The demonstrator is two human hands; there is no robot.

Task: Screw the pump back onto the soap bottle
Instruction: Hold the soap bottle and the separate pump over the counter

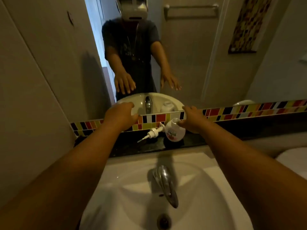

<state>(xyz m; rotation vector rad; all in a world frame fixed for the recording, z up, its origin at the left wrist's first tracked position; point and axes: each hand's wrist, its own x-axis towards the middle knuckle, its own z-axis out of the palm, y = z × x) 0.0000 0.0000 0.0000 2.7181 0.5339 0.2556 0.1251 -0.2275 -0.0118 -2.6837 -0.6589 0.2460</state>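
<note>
Centrally, the soap bottle (175, 132) is seen upright on the dark ledge (146, 146) behind the sink (207, 188), toward the ledge's right half and close to its back edge under the tile strip. White body, red-printed label, neck uncapped at the top. The pump (152, 132) is found lying on its side just left of the bottle, its head leaning near or against the bottle's shoulder; contact cannot be confirmed. The dip tube is pointed down-left toward the ledge's front edge. The pump is not on the bottle.

The right hand (192, 120) is held at the bottle's upper right, fingers loosely curled, thumb side beside the neck. Whether the bottle is touched cannot be told; nothing is seen enclosed in the hand. The left hand (122, 114) is held above the ledge's left part, well apart from the pump, fingers extended forward and relaxed, nothing grasped.

Behind the ledge a strip of coloured tiles (249, 109) is run along the back edge, with the mirror (191, 55) above it. In the mirror the person's two outstretched hands, a dark shirt and a head-worn device are reflected, also a towel bar on the far wall. In front of the ledge, the chrome faucet (166, 183) is mounted at the sink's back rim, spout over the basin, drain (164, 221) below.
</note>
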